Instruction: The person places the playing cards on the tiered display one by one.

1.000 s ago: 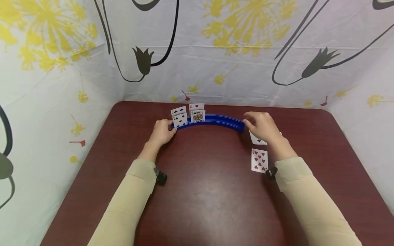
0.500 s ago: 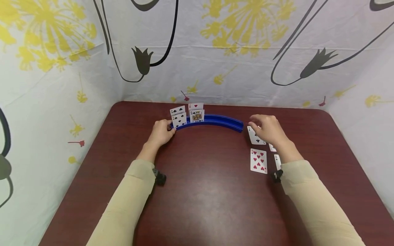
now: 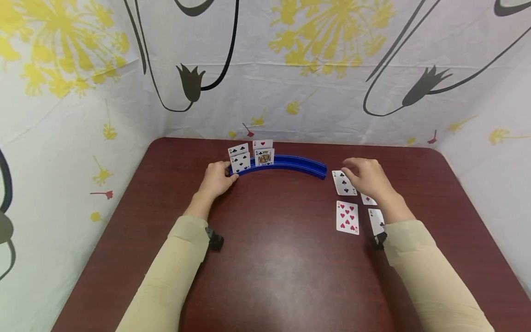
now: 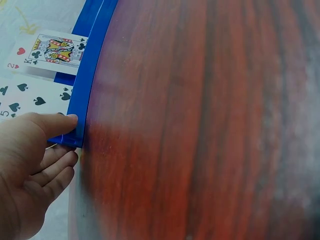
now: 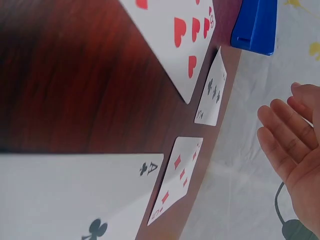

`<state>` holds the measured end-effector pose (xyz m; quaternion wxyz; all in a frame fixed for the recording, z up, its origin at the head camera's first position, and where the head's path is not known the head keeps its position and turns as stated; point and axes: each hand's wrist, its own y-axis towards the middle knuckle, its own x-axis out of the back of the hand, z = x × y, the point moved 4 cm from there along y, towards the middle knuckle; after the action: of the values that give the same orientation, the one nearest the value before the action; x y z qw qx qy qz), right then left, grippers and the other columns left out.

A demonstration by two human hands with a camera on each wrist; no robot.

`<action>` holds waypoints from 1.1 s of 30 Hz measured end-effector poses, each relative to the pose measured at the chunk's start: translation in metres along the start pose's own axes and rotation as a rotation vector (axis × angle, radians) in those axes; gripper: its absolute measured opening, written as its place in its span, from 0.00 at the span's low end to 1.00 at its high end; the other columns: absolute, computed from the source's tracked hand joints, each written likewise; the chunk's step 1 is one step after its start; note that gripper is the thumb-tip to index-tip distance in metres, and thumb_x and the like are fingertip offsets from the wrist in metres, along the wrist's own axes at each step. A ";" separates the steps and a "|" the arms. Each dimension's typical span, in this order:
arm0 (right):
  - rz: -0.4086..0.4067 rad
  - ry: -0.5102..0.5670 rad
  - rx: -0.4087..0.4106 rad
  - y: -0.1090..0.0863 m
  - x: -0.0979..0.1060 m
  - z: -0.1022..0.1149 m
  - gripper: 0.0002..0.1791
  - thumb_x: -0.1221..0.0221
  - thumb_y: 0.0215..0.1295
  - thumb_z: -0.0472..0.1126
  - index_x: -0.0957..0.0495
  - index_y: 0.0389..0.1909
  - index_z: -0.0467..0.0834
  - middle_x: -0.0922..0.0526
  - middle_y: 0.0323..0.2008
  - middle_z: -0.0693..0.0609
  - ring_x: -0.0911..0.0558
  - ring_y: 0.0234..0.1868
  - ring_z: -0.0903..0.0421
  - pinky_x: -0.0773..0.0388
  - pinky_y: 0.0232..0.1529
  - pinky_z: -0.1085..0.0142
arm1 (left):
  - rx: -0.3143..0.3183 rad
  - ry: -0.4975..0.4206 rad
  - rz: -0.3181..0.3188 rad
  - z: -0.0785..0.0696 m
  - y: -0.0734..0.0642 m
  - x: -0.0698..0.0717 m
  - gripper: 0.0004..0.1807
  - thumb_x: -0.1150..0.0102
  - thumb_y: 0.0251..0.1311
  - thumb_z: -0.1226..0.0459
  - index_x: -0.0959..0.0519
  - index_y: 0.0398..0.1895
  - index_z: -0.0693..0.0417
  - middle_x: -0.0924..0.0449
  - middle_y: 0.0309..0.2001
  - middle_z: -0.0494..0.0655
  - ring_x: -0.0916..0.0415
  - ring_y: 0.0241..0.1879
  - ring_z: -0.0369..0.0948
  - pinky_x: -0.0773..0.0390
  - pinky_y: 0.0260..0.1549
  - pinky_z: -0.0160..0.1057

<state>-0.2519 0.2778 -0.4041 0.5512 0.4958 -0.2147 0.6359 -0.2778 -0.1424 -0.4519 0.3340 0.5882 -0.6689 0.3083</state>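
Observation:
My left hand [image 3: 216, 179] holds the left end of a curved blue card holder [image 3: 296, 162], its thumb pressed on the front rail. Standing in the holder near that hand are a five of spades [image 4: 37, 100] with a clubs card [image 3: 238, 149] behind it, and a king of clubs [image 3: 264, 157] in front of a two of hearts [image 3: 262, 144]. My right hand [image 3: 368, 177] hovers with nothing in it, fingers relaxed. Beneath and beside it lie a clubs card [image 3: 343, 183], a diamonds card [image 5: 180, 172], an eight of hearts [image 3: 347, 217] and an ace of clubs [image 3: 375, 221].
The dark red-brown table [image 3: 282, 258] has its back edge just behind the holder. A patterned cloth [image 3: 265, 92] hangs around the back and sides. Each wrist carries a small black camera, such as the left wrist camera [image 3: 215, 240].
My right hand has moved right, away from the holder's right end, uncovering more of the clubs, diamonds and ace cards. My left hand keeps its hold.

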 end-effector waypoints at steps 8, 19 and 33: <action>0.024 0.012 -0.038 -0.005 0.005 -0.006 0.14 0.39 0.71 0.37 0.18 0.51 0.30 0.14 0.43 0.34 0.13 0.39 0.39 0.18 0.43 0.43 | 0.007 0.026 -0.038 0.001 0.001 0.000 0.31 0.31 0.64 0.58 0.25 0.65 0.68 0.20 0.54 0.64 0.20 0.52 0.54 0.19 0.52 0.51; 0.038 0.003 -0.066 -0.013 0.013 -0.014 0.15 0.40 0.72 0.37 0.19 0.51 0.29 0.14 0.43 0.33 0.13 0.39 0.38 0.19 0.43 0.42 | 0.018 0.040 -0.063 0.001 0.000 -0.001 0.30 0.30 0.63 0.57 0.22 0.63 0.66 0.17 0.51 0.62 0.19 0.52 0.54 0.19 0.52 0.52; 0.077 0.003 -0.110 -0.022 0.017 -0.029 0.14 0.37 0.68 0.35 0.19 0.50 0.29 0.13 0.39 0.34 0.13 0.39 0.39 0.18 0.38 0.45 | 0.025 0.043 -0.076 0.000 0.000 -0.002 0.29 0.30 0.63 0.57 0.22 0.63 0.65 0.16 0.51 0.62 0.19 0.52 0.53 0.19 0.52 0.52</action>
<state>-0.2416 0.3167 -0.4075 0.5531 0.4553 -0.2675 0.6444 -0.2772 -0.1410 -0.4539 0.3525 0.6106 -0.6348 0.3162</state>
